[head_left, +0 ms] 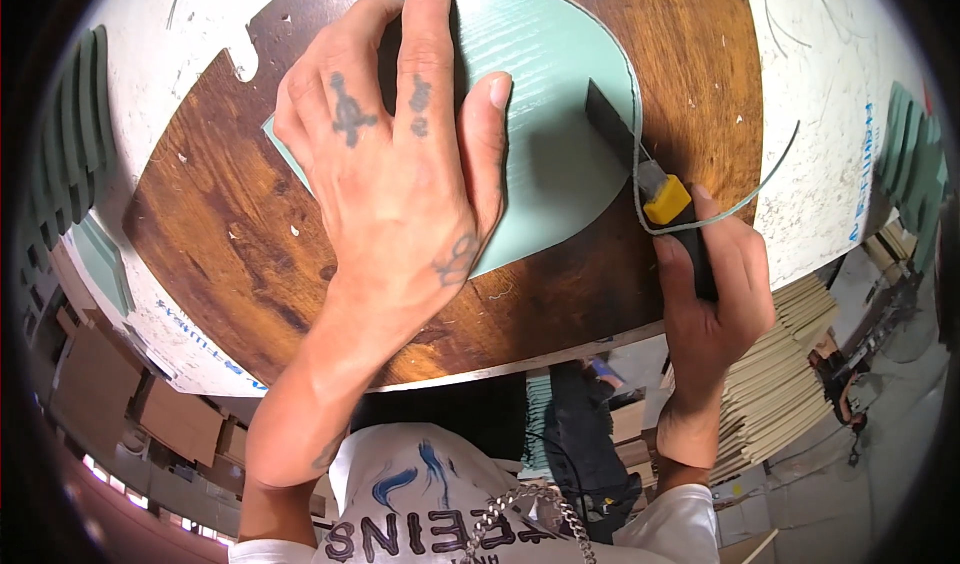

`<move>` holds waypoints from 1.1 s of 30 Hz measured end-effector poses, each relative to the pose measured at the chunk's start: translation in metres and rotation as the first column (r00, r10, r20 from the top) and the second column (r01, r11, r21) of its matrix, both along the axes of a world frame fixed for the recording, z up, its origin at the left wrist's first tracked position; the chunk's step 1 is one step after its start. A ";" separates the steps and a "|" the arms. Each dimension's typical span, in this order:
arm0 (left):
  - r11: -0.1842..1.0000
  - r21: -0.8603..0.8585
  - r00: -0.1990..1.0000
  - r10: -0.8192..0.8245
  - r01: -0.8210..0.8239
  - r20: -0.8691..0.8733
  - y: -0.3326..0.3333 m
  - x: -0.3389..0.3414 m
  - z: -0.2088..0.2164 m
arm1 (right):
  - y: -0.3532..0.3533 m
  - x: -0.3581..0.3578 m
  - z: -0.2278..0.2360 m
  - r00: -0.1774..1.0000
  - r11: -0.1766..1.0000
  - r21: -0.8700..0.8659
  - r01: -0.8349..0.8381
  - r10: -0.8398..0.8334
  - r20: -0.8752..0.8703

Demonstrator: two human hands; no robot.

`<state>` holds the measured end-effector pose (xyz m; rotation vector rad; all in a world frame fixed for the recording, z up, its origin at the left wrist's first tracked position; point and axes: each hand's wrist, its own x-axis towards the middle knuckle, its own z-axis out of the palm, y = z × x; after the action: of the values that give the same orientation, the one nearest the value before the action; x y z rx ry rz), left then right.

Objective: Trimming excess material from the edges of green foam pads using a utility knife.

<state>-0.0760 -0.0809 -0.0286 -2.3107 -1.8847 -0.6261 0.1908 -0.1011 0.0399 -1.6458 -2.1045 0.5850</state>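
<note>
A pale green sheet (555, 74) with a rounded edge lies on a dark wood-patterned board (700, 54). My left hand (385, 134) presses on it, fingers stretched forward and thumb apart, covering its left part. In my right hand (725, 284) is a utility knife (668, 200) with a black handle, a yellow part and a long dark blade. The blade points up and left, over the sheet's right edge. A thin green offcut strip (740, 202) runs along that edge, then loops across the knife and curls off to the right.
The board rests on a white tabletop (830, 174) whose front edge is near my body. Thin offcut strips (785, 14) lie at the far right. Stacks of green pieces stand left (70, 144) and right (910, 154). Cream sheets (780, 384) are piled below right, and brown cardboard (95, 379) below left.
</note>
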 end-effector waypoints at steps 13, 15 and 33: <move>0.980 -0.162 0.985 0.133 -0.115 0.107 0.003 0.024 0.029 | 0.023 -0.002 -0.003 0.997 0.996 0.043 -0.079 0.079 0.015; 0.975 -0.189 0.986 0.140 -0.121 0.093 0.002 0.024 0.031 | 0.025 -0.002 -0.003 0.996 0.995 0.043 -0.085 0.084 0.025; 0.975 -0.207 0.991 0.099 -0.078 0.091 0.002 0.021 0.033 | 0.060 0.008 -0.007 0.974 0.972 0.059 -0.226 0.225 0.029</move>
<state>-0.0547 -0.0789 0.0046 -2.3368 -2.1793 -0.5742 0.1985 -0.0413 0.0330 -1.3955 -2.3201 0.5671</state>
